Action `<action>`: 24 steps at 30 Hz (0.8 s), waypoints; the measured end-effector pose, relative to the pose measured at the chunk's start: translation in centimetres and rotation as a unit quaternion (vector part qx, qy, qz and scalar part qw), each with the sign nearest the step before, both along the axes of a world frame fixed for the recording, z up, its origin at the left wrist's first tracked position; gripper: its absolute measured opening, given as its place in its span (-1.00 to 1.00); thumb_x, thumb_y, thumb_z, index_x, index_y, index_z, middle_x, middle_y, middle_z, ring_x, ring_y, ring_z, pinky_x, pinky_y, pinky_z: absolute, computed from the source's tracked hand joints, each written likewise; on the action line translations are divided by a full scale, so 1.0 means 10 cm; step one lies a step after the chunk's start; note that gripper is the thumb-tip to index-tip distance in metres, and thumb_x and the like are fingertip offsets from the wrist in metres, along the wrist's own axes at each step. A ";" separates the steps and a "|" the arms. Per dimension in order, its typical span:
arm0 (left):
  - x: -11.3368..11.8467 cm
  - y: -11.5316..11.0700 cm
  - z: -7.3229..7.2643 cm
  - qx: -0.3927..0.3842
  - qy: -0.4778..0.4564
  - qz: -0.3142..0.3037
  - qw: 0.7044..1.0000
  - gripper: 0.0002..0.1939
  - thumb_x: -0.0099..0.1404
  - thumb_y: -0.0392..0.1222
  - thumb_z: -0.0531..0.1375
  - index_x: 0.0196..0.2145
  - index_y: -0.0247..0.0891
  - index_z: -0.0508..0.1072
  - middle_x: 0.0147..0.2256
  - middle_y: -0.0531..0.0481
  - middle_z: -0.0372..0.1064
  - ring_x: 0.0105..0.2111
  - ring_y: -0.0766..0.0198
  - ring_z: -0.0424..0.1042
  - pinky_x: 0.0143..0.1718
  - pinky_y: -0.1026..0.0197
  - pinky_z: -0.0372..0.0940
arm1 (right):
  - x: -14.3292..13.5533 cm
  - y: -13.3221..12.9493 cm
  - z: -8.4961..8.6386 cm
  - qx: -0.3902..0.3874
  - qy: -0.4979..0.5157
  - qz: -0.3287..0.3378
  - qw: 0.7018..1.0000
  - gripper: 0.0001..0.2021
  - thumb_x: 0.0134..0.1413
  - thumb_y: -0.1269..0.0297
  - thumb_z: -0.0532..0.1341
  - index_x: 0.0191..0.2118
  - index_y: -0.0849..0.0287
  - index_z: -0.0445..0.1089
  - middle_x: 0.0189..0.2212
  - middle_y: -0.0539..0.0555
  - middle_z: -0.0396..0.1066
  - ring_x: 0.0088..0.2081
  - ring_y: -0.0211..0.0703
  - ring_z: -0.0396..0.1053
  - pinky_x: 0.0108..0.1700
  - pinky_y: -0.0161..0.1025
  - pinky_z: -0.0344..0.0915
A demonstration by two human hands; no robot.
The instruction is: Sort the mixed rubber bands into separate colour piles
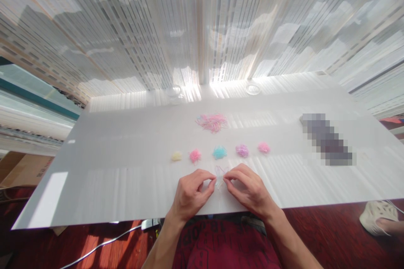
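At the front of the table, my left hand and my right hand face each other, thumb and forefinger of each pinched together. A few thin strands, pale purple and whitish, show between the fingertips; their exact ends are too fine to make out. Just beyond the hands runs a row of small strand piles: a yellow pile, a bright pink pile, a blue pile, a purple pile and a light pink pile. Farther back lies a larger mixed pile, mostly pink.
The white table stands against sheer curtains. Two clear round items, a left one and a right one, sit at its back edge. A pixelated dark object lies right. A cardboard box is left; a person's clog shows right.
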State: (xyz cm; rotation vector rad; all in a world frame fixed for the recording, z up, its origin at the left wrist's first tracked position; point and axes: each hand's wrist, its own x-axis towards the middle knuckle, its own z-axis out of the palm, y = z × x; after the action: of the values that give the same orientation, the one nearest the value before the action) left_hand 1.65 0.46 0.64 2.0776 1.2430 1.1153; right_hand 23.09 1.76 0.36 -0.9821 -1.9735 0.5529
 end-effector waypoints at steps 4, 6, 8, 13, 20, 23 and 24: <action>0.00 0.00 0.00 -0.002 0.001 0.002 1.000 -0.94 0.43 -0.28 0.26 -0.17 -0.26 0.55 -0.33 -0.02 0.55 -0.61 0.44 0.20 -0.56 0.35 0.24 | 0.00 0.00 0.00 0.001 0.005 -0.003 1.000 -0.87 0.30 0.47 0.24 -0.15 0.09 0.46 -0.36 0.04 0.50 -0.32 -0.14 0.46 -0.27 -0.21 0.45; 0.00 0.00 -0.01 -0.002 0.004 0.003 1.000 -0.93 0.44 -0.25 0.25 -0.16 -0.26 0.55 -0.33 -0.02 0.55 -0.61 0.44 0.20 -0.56 0.35 0.25 | 0.00 0.00 -0.01 0.002 0.006 -0.005 1.000 -0.87 0.30 0.47 0.24 -0.15 0.09 0.46 -0.36 0.05 0.50 -0.33 -0.14 0.46 -0.28 -0.21 0.45; 0.00 0.00 -0.01 -0.002 0.007 0.003 1.000 -0.91 0.45 -0.24 0.25 -0.15 -0.26 0.55 -0.33 -0.03 0.55 -0.61 0.43 0.21 -0.56 0.35 0.25 | 0.00 0.00 -0.01 0.000 0.006 -0.007 1.000 -0.88 0.31 0.46 0.24 -0.15 0.08 0.47 -0.36 0.04 0.50 -0.34 -0.14 0.47 -0.29 -0.21 0.46; -0.01 0.00 -0.02 0.003 0.005 -0.001 1.000 -0.93 0.44 -0.27 0.25 -0.18 -0.26 0.56 -0.34 -0.03 0.56 -0.60 0.42 0.23 -0.54 0.34 0.25 | 0.00 0.00 -0.01 -0.003 0.004 -0.006 1.000 -0.89 0.32 0.44 0.24 -0.16 0.09 0.48 -0.37 0.05 0.51 -0.34 -0.14 0.48 -0.28 -0.20 0.47; 0.00 0.00 -0.01 0.006 0.008 0.005 1.000 -0.92 0.45 -0.26 0.25 -0.19 -0.26 0.56 -0.35 -0.02 0.56 -0.60 0.42 0.24 -0.53 0.34 0.26 | 0.00 0.00 -0.01 -0.001 0.002 -0.003 1.000 -0.90 0.33 0.44 0.24 -0.15 0.09 0.47 -0.37 0.05 0.51 -0.33 -0.14 0.47 -0.28 -0.19 0.45; 0.00 0.00 -0.01 0.007 0.003 0.002 1.000 -0.94 0.44 -0.27 0.26 -0.18 -0.26 0.56 -0.35 -0.02 0.56 -0.60 0.42 0.24 -0.52 0.33 0.26 | 0.01 0.00 0.00 -0.002 0.003 0.000 1.000 -0.90 0.33 0.45 0.24 -0.15 0.10 0.47 -0.36 0.05 0.51 -0.33 -0.14 0.46 -0.28 -0.20 0.45; 0.00 0.00 -0.01 0.007 0.002 0.001 1.000 -0.94 0.44 -0.28 0.26 -0.18 -0.26 0.56 -0.35 -0.02 0.56 -0.60 0.41 0.25 -0.52 0.33 0.26 | 0.01 0.00 0.00 -0.003 0.003 0.000 1.000 -0.89 0.33 0.45 0.24 -0.14 0.10 0.47 -0.36 0.05 0.51 -0.33 -0.14 0.46 -0.27 -0.20 0.46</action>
State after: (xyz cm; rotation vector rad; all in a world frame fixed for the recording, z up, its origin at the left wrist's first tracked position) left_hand 1.61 0.46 0.52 2.0915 1.2419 1.1239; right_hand 23.15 1.73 0.36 -0.9830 -1.9688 0.5618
